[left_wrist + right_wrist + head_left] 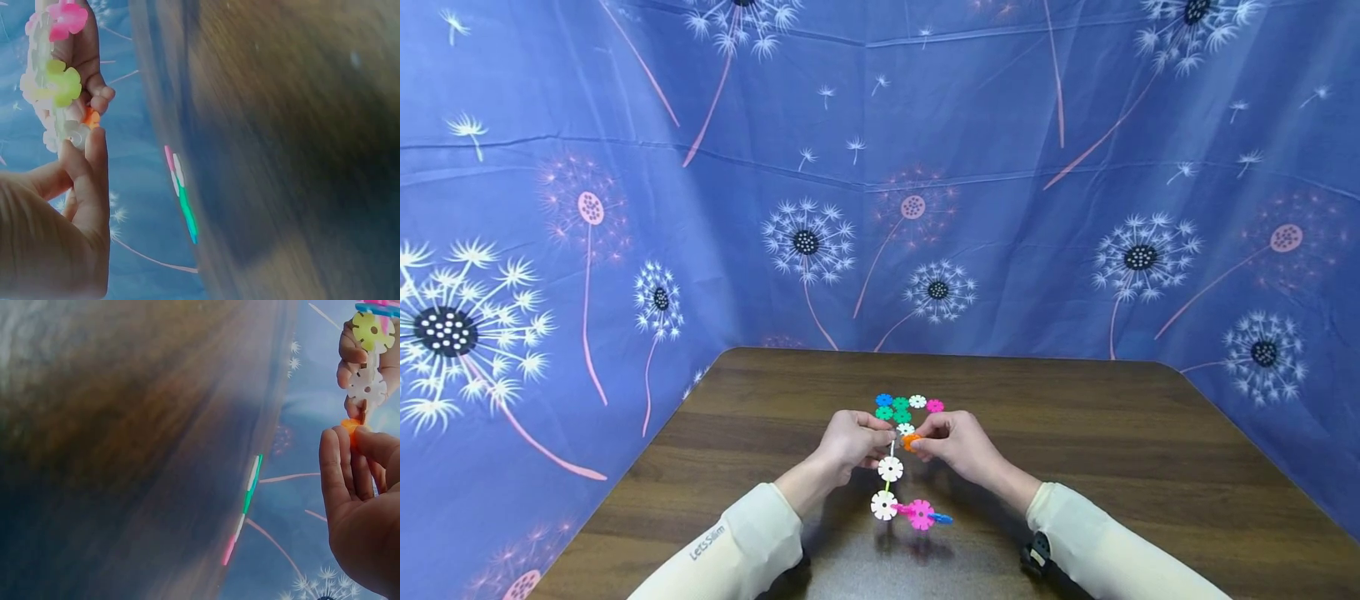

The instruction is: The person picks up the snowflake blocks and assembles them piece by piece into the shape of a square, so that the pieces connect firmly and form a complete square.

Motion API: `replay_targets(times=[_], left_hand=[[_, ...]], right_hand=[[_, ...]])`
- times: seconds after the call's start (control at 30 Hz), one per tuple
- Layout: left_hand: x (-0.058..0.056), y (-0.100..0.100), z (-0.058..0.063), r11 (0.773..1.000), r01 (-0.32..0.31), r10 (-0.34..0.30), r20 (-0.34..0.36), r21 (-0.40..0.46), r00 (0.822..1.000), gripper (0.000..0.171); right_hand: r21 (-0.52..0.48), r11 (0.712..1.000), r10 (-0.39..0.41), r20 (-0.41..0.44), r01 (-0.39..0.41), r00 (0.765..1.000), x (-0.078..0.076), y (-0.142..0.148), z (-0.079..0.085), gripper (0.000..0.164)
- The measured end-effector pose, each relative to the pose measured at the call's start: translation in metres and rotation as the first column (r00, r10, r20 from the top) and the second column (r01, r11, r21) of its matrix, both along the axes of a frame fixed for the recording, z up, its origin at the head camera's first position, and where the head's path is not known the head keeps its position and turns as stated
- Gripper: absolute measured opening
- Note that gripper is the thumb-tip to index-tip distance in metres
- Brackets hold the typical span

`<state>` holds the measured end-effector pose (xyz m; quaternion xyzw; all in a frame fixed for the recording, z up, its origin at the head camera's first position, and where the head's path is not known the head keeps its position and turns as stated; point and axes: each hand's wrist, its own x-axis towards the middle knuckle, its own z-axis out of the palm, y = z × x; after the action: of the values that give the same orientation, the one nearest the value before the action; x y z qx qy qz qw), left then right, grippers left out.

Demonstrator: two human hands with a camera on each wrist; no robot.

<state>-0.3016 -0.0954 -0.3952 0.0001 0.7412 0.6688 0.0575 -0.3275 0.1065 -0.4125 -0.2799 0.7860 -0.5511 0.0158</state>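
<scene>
Pinching the far end of a chain of notched plastic flower discs (894, 472) between thumb and fingers, your left hand (848, 446) holds it raised above the dark wood-grain table (1112, 475), while your right hand (958, 447) pinches an orange flower disc (912, 442) just beside that end, though whether the two touch cannot be told. Beyond your hands, blue, green, white and pink discs (902, 416) lie flat on the table, whose far corners are rounded, and a blue dandelion-print cloth (1007, 283) hangs creased behind it and along both sides.
</scene>
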Motion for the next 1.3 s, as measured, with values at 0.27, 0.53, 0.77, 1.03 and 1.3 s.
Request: replay_targets(times=[0.27, 0.53, 0.77, 1.03, 1.3], left_hand=[[0.005, 0.007, 0.001, 0.999, -0.037, 0.037, -0.030, 0.001, 0.999, 0.009], [0.008, 0.009, -0.002, 0.999, -0.032, 0.031, -0.035, -0.024, 0.999, 0.009], [0.007, 0.006, 0.002, 0.998, 0.055, -0.055, -0.019, -0.035, 0.998, 0.013], [0.006, 0.004, 0.009, 0.981, 0.145, -0.148, -0.014, -0.129, 0.989, 0.019], [0.005, 0.009, 0.010, 0.959, 0.169, -0.187, -0.057, -0.228, 0.981, 0.011]], right_hand=[[0.012, 1.000, -0.005, -0.074, 0.006, 0.997, 0.022, -0.002, 0.022, 0.005], [0.071, 0.997, -0.003, -0.122, 0.011, 0.993, 0.017, -0.001, 0.014, 0.005], [0.023, 1.000, 0.000, -0.049, 0.001, 0.999, 0.001, 0.007, 0.001, 0.005], [0.036, 0.999, 0.033, -0.034, -0.032, 0.999, -0.005, 0.006, 0.001, 0.006], [0.053, 0.991, 0.120, 0.030, -0.122, 0.992, -0.014, 0.005, 0.003, 0.010]])
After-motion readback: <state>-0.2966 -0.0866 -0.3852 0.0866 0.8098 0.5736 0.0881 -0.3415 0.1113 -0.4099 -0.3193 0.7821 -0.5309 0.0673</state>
